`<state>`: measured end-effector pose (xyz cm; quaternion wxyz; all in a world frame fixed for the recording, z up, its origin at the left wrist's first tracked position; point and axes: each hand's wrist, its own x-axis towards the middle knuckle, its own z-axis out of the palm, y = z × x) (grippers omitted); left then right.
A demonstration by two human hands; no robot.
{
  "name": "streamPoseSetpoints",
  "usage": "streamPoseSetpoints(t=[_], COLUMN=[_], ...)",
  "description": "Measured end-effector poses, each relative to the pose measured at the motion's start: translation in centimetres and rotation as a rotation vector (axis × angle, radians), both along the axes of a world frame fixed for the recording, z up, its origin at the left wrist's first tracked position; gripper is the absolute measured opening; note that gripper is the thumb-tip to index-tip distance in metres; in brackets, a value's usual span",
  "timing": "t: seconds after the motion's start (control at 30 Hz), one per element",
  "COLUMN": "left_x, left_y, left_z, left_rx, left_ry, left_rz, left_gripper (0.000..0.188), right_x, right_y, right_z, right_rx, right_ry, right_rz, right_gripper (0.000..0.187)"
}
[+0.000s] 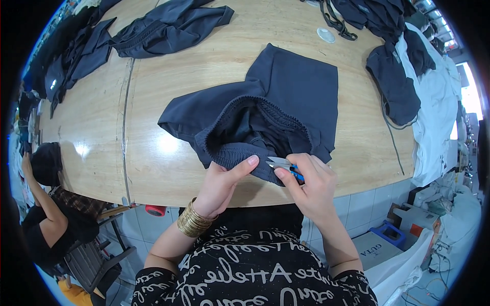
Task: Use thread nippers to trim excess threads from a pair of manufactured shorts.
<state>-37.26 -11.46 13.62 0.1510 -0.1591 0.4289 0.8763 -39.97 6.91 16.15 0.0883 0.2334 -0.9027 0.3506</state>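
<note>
Dark navy shorts (296, 76) lie on the wooden table in front of me, their gathered elastic waistband turned toward me and gaping. My left hand (224, 181) pinches the near edge of the waistband, thumb on top and the fingers hidden beneath the cloth. Small thread snips (278, 162) with blue handles sit in my right hand (311, 183). Their pale blades point left, over the waistband and close to my left thumb. Whether the blades touch a thread is too small to make out.
Another dark garment (163, 30) lies at the far left of the wooden table (168, 176), past a seam in its top. Dark pieces (393, 84) with cords and white cloth (439, 102) cover the right side. A person (56, 209) sits at the left beside a chair (92, 260).
</note>
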Motion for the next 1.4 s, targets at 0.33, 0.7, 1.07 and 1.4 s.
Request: streamPoseSetpoints(t=[0.33,0.7,1.07,1.4], left_x=[0.1,0.3,0.3,0.3], left_y=[0.1,0.2,0.2,-0.1], left_z=[-0.3,-0.8,-0.5,-0.8], left_rx=[-0.008,-0.114,-0.135,-0.021], left_ry=[0.006,0.052,0.052,-0.002], left_rz=[0.013,-0.004,-0.006,0.009], left_gripper=[0.024,0.026,0.025,0.025], right_x=[0.0,-0.1,-1.0,-0.9], right_y=[-0.1,-1.3,-0.9,-0.5], right_z=[-0.2,-0.5,1.2,0.6], right_rx=[-0.062,-0.269,-0.307,-0.294], right_ry=[-0.010,-0.309,-0.436,-0.528], right_rz=[-0.013,0.021,0.030,-0.030], right_gripper=[0.022,0.023,0.012,0.020])
